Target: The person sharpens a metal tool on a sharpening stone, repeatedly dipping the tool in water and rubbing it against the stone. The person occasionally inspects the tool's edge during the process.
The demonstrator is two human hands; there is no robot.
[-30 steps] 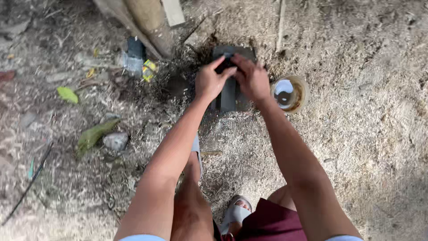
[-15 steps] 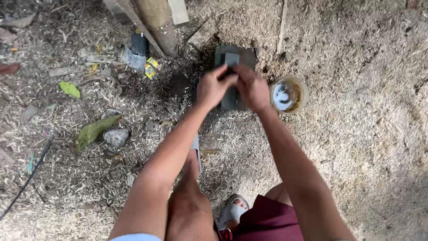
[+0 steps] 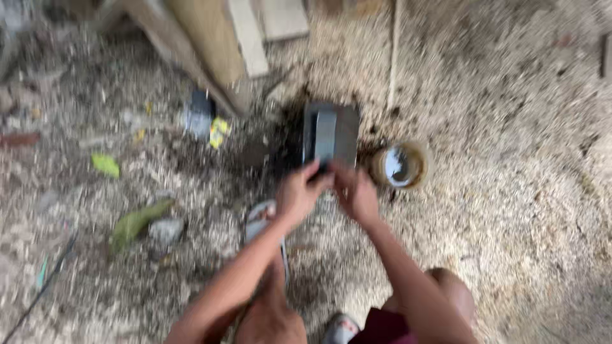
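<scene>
On the sawdust-strewn ground (image 3: 510,210), a green leaf (image 3: 135,223) lies far left, with a small dark bottle (image 3: 201,114) near leaning wooden boards (image 3: 210,44). The left hand (image 3: 298,192) and right hand (image 3: 356,191) meet at the near edge of a flat dark grey block (image 3: 331,134); the blur hides whether their fingers grip or merely touch it. Just right of the block sits a round yellowish cup (image 3: 399,165).
</scene>
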